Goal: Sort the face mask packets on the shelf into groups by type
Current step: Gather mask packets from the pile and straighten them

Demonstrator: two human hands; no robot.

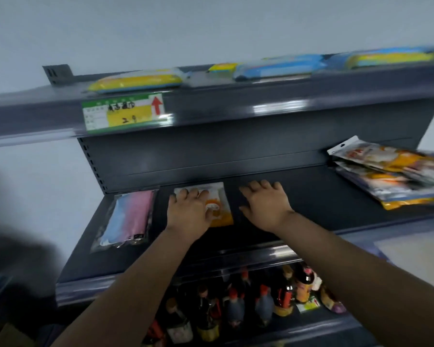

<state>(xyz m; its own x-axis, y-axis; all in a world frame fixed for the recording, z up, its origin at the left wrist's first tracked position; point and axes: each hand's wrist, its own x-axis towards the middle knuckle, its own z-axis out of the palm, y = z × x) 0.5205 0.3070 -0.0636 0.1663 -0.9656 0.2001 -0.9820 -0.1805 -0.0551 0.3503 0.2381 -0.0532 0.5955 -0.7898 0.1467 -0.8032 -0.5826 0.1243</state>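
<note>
Bottles (261,304) sit nearest us. Our left hand (188,211) presses flat on an orange packet (219,209); our right hand (264,204) rests open on the shelf (311,196). Pink packet (128,216) at nine o'clock, unsorted pile (391,174) at three: sorting looks barely begun.

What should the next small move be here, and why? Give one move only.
Probably reach the right hand toward the mixed pile at the shelf's right end for another packet. The left hand already lies flat on an orange packet, placed beside the pink and blue packet, so two groups are begun. The right hand is open over bare shelf and holds nothing.
</note>
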